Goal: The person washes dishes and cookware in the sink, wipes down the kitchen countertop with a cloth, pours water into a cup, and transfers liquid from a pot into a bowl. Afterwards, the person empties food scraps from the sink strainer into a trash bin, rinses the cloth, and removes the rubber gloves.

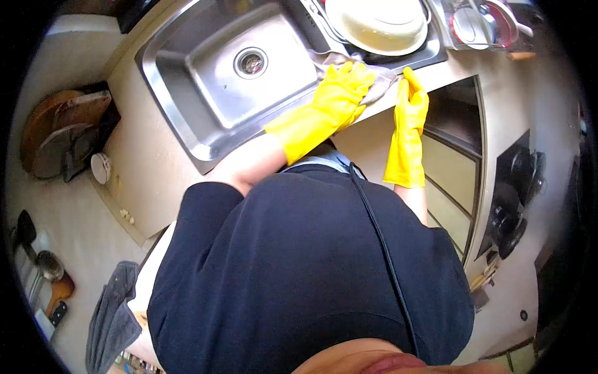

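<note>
Both my hands wear yellow rubber gloves. My left hand (342, 90) is closed on a greyish cloth (379, 89) at the front rim of the steel sink (293, 103), with bunched folds showing on either side of the fingers. At the cloth's right end, my right hand (411, 93) is raised along the counter edge, its fingers closed together and seemingly pinching the corner. The fingertips partly hide that contact. Just behind the cloth, a pale upturned bowl (380, 28) sits on the sink's drainer side. The large basin shows its drain (251, 63) and no dishes.
A clear container with kitchen items (473, 28) stands at the far right. Cutting boards (68, 131) lean at the left, near a small white container (100, 167). Below the right counter are dark-framed drawers (451, 168); a stove (514, 199) lies farther right. A grey towel (114, 315) hangs lower left.
</note>
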Motion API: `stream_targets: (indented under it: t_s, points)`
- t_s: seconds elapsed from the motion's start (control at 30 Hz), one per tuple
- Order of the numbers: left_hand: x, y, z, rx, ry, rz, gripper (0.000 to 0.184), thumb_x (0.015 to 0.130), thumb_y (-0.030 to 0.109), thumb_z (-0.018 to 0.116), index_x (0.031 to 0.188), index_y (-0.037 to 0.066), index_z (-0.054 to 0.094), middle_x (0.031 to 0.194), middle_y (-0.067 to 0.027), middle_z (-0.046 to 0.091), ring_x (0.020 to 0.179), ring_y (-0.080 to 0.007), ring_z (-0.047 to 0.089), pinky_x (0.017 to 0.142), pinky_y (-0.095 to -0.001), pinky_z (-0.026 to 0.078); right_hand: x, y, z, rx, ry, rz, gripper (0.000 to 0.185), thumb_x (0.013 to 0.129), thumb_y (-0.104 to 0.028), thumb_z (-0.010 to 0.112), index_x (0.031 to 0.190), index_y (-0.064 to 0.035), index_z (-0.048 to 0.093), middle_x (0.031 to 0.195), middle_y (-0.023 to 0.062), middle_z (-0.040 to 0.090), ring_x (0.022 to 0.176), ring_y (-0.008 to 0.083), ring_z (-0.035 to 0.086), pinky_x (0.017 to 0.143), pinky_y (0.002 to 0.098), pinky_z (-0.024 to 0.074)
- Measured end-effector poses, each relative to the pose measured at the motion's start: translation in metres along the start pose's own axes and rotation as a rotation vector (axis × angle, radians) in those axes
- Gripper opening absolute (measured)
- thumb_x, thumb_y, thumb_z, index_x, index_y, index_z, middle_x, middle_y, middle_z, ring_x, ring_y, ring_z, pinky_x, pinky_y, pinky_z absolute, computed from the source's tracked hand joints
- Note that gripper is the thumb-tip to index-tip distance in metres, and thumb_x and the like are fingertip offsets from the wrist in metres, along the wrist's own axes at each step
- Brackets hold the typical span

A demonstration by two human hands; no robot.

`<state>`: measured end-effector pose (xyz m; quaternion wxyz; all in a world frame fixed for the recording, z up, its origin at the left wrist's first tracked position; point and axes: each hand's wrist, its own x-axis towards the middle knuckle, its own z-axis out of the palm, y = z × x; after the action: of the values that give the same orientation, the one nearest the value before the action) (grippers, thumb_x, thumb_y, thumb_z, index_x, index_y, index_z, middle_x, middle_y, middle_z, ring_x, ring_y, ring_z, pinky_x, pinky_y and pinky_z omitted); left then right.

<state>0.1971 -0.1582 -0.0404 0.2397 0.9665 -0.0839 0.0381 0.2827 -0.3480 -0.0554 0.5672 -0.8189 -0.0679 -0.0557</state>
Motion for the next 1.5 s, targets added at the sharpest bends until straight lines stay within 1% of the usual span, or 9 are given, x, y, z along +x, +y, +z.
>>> stream_targets:
  t_s: [0.2, 0.3, 0.37, 0.47, 0.7, 0.83, 1.1, 1.27, 1.5]
  points:
    - [-0.165, -0.049, -0.052, 0.006, 0.118, -0.063, 0.070, 0.077, 0.026, 0.072, 0.140, 0.005, 0.049, 0.137, -0.0210, 0.054, 0.121, -0.0427, 0.054, 0.106, -0.0507, 0.043, -0.021, -0.026, 0.053, -0.060, -0.109, -0.295, 0.023, 0.090, 0.006, 0.064, 0.111, 0.0029, 0.071, 0.123, 0.0179, 0.069, 0.116, 0.0290, 0.065, 0.102, 0.0355, 0.0487]
    - [-0.266, -0.056, -0.097, 0.073, -0.022, -0.228, 0.077, 0.078, 0.028, 0.072, 0.146, 0.004, 0.045, 0.146, -0.0211, 0.049, 0.132, -0.0426, 0.048, 0.114, -0.0513, 0.036, -0.056, -0.040, 0.083, -0.045, -0.200, -0.251, 0.023, 0.090, 0.003, 0.064, 0.111, 0.0002, 0.072, 0.126, 0.0179, 0.069, 0.119, 0.0312, 0.064, 0.098, 0.0349, 0.0498]
    - [-0.340, -0.058, -0.110, 0.197, -0.119, -0.409, 0.086, 0.083, 0.033, 0.071, 0.157, 0.007, 0.034, 0.162, -0.0182, 0.033, 0.150, -0.0374, 0.029, 0.125, -0.0518, 0.015, -0.080, -0.058, 0.097, -0.159, -0.242, -0.428, 0.026, 0.087, 0.000, 0.068, 0.112, -0.0036, 0.072, 0.126, 0.0175, 0.068, 0.120, 0.0347, 0.063, 0.099, 0.0378, 0.0493]
    - [-0.435, -0.056, -0.106, 0.240, 0.010, -0.789, 0.093, 0.086, 0.036, 0.069, 0.161, 0.006, 0.023, 0.168, -0.0175, 0.020, 0.155, -0.0380, 0.015, 0.126, -0.0498, 0.004, -0.114, -0.072, 0.105, -0.332, -0.285, -0.672, 0.026, 0.086, -0.001, 0.069, 0.112, -0.0066, 0.072, 0.123, 0.0161, 0.069, 0.122, 0.0395, 0.060, 0.109, 0.0475, 0.0425]
    - [-0.634, -0.129, -0.122, 0.600, 0.174, -1.226, 0.091, 0.094, 0.050, 0.059, 0.159, -0.001, 0.022, 0.167, -0.0215, 0.019, 0.153, -0.0421, 0.017, 0.125, -0.0520, 0.012, -0.145, -0.082, 0.108, -0.396, -0.313, -0.864, 0.027, 0.084, 0.001, 0.066, 0.109, -0.0069, 0.073, 0.119, 0.0145, 0.072, 0.117, 0.0395, 0.063, 0.107, 0.0470, 0.0456]
    - [-0.618, -0.171, -0.158, 0.508, 0.200, -1.556, 0.089, 0.097, 0.054, 0.052, 0.158, -0.003, 0.022, 0.166, -0.0241, 0.020, 0.152, -0.0450, 0.018, 0.122, -0.0559, 0.016, -0.150, -0.079, 0.114, -0.436, -0.290, -0.877, 0.026, 0.084, 0.001, 0.066, 0.107, -0.0065, 0.074, 0.114, 0.0139, 0.073, 0.115, 0.0377, 0.065, 0.106, 0.0457, 0.0461]
    - [-0.432, -0.122, -0.133, 0.386, -0.113, -0.768, 0.099, 0.089, 0.062, 0.059, 0.162, 0.008, 0.021, 0.169, -0.0189, 0.010, 0.155, -0.0445, 0.008, 0.117, -0.0721, 0.007, -0.144, -0.094, 0.118, -0.445, -0.298, -0.874, 0.024, 0.083, 0.000, 0.066, 0.105, -0.0061, 0.074, 0.111, 0.0133, 0.074, 0.111, 0.0376, 0.066, 0.103, 0.0452, 0.0475]
    - [-0.318, -0.234, -0.160, 0.509, 0.058, -0.636, 0.100, 0.087, 0.070, 0.056, 0.160, 0.008, 0.028, 0.167, -0.0176, 0.021, 0.152, -0.0442, 0.018, 0.116, -0.0719, 0.015, -0.143, -0.100, 0.121, -0.472, -0.342, -0.836, 0.020, 0.081, -0.002, 0.066, 0.100, -0.0065, 0.073, 0.108, 0.0129, 0.074, 0.107, 0.0381, 0.066, 0.101, 0.0461, 0.0483]
    - [-0.230, -0.388, -0.196, 0.562, 0.117, -0.719, 0.091, 0.092, 0.072, 0.046, 0.163, 0.021, 0.020, 0.171, -0.0074, 0.014, 0.156, -0.0369, 0.013, 0.120, -0.0663, 0.013, -0.134, -0.094, 0.130, -0.458, -0.358, -0.813, 0.020, 0.085, -0.001, 0.065, 0.102, -0.0083, 0.073, 0.106, 0.0127, 0.074, 0.107, 0.0372, 0.068, 0.100, 0.0477, 0.0488]
